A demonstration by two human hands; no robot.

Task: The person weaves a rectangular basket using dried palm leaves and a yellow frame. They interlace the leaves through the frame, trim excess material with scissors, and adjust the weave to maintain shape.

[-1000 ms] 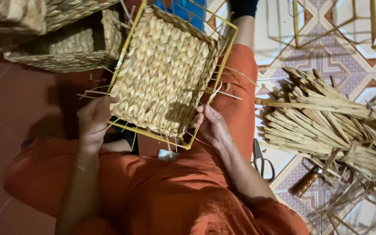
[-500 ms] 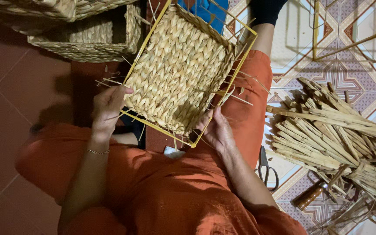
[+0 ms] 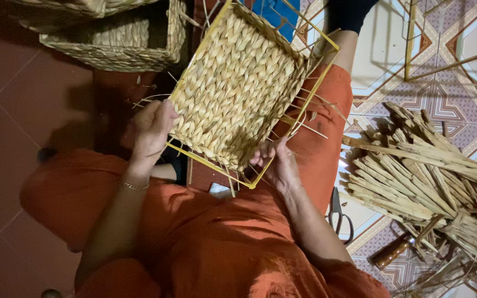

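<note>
Left hand [image 3: 151, 128] grips the left edge of the woven basket panel [image 3: 237, 88]; right hand [image 3: 276, 163] pinches strands at its lower corner. The panel rests over the lap on a yellow wire frame [image 3: 212, 163]. Weave looks nearly full; loose ends remain untrimmed. Dried strips [image 3: 432, 182] and scissors [image 3: 338, 215] lie on the floor.

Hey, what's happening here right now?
A seated person in orange clothes holds a half-woven straw basket on a yellow wire frame over their lap. The left hand grips one side and the right hand works the near corner. Loose straw strips and scissors lie on the floor nearby.
</note>
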